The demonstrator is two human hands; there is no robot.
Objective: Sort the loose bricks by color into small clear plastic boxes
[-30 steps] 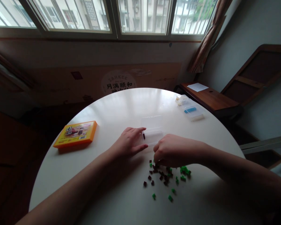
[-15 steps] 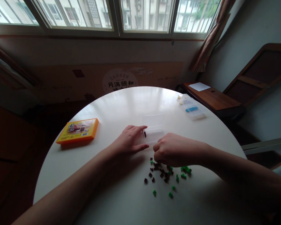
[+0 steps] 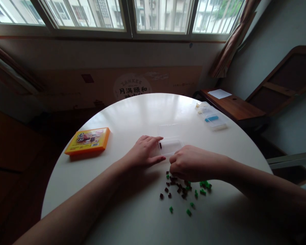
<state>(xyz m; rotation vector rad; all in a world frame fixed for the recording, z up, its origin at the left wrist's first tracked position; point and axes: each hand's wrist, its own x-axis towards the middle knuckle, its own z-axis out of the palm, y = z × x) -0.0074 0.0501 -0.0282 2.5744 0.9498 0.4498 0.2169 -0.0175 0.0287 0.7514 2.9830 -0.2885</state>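
Observation:
My left hand (image 3: 143, 151) lies flat on the round white table (image 3: 132, 115), fingers stretched out against the left side of a small clear plastic box (image 3: 170, 144). One dark piece (image 3: 160, 145) sits inside that box. My right hand (image 3: 191, 162) is curled knuckles-up over a scatter of small dark brown pieces (image 3: 177, 189) and green pieces (image 3: 202, 187). Its fingertips pinch down among the brown ones; what they hold is hidden.
An orange flat box (image 3: 88, 140) lies at the table's left. A second clear case with a blue piece (image 3: 212, 118) rests at the far right edge. Beyond it stands a wooden side table with a paper sheet (image 3: 219, 93). Windows run along the back wall.
My head has shifted slightly, so everything sits a little further right in view. Both hands stay in much the same place over the box and the pieces.

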